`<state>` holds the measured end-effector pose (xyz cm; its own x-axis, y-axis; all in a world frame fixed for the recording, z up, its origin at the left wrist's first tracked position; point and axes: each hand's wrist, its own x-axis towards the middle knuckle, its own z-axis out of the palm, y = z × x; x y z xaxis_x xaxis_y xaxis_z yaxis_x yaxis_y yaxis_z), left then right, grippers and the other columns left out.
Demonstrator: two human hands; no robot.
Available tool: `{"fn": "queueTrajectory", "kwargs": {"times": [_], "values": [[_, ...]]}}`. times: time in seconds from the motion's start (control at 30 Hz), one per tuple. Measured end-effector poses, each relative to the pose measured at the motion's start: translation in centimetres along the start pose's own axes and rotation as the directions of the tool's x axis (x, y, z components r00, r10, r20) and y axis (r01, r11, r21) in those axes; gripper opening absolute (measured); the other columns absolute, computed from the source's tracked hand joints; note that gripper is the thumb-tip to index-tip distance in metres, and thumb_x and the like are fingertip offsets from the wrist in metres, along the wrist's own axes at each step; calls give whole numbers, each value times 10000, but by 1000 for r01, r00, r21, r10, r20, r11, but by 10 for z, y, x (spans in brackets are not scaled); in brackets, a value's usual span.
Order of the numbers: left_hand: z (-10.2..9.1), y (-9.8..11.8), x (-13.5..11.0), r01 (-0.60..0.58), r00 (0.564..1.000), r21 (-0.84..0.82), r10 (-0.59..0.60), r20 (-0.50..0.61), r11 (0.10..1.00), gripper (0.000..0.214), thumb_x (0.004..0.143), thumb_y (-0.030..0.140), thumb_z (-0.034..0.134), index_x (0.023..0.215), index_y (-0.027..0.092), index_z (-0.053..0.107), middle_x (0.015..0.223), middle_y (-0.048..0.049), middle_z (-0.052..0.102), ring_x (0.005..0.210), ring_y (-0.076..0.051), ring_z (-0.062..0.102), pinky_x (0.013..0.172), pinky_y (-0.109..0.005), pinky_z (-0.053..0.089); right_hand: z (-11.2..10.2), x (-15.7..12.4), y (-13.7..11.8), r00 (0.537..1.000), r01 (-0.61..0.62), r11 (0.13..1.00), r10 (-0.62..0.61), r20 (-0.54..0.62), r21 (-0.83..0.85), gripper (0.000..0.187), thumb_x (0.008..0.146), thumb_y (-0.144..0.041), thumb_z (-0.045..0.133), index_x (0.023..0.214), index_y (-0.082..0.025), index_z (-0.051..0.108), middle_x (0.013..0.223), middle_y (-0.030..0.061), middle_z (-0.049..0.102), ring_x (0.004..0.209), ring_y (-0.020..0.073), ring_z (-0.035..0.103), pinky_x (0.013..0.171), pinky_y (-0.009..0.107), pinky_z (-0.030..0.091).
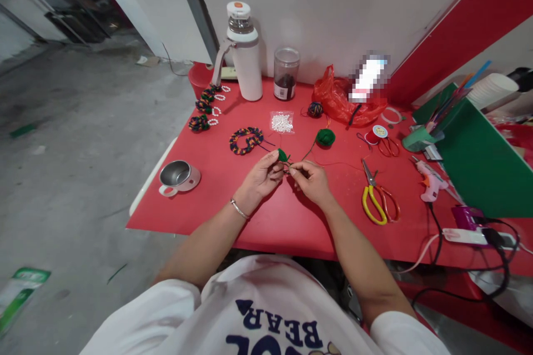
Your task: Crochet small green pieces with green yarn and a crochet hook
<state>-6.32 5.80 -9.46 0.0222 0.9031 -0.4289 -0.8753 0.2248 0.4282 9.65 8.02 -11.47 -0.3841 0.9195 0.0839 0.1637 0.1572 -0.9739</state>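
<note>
Above the red table (220,199), my left hand (267,173) pinches a small green yarn piece (283,155) between thumb and fingertips. My right hand (308,178) meets it there, its thumb and index finger pressed together. What those fingers grip is too small to make out. A green strand runs from the hands to a green yarn ball (325,137) just beyond. Left of the hands lies a braided multicoloured yarn strip (245,140), curled into a loop. Behind the hands rests a clear bag of white beads (282,121).
Pliers with yellow and red handles (375,205), red-handled scissors (388,147) and a pink glue gun (432,180) lie to the right. A cup (180,176) stands left. A white flask (246,61), a jar (286,75) and a red plastic bag (333,99) line the back.
</note>
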Motion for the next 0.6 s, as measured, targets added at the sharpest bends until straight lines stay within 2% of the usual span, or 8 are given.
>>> {"fn": "queueTrajectory", "kwargs": {"times": [0.13,0.27,0.4,0.6], "values": [[3,1,-2,26,998,-106,-32,-62,994,210,863,47,710,766,152,556,587,57,508,466,-38,500,379,-123,276,3,0,0,998,-52,997,51,30,60,235,870,-424,665,884,-195,716,625,-25,625,452,108,590,454,238,521],[4,2,-1,34,995,-124,-45,-85,992,222,873,60,720,752,150,557,586,55,496,469,-33,488,388,-117,284,4,-1,1,997,-72,994,71,15,76,260,853,-454,689,890,-198,720,666,-20,645,466,100,595,461,237,532],[5,2,-2,53,995,-113,-62,-81,992,228,862,72,739,748,149,558,604,46,513,487,-36,504,389,-117,283,5,-1,0,991,-132,982,129,26,138,300,827,-496,713,875,-200,709,607,-37,619,457,102,584,448,235,525],[3,0,-2,-4,1000,-52,3,-9,999,223,812,55,773,770,151,577,616,48,528,509,-36,522,401,-108,303,9,-1,-3,966,-252,922,255,28,293,335,755,-515,768,829,-196,696,530,-52,590,402,88,508,384,217,471]]}}
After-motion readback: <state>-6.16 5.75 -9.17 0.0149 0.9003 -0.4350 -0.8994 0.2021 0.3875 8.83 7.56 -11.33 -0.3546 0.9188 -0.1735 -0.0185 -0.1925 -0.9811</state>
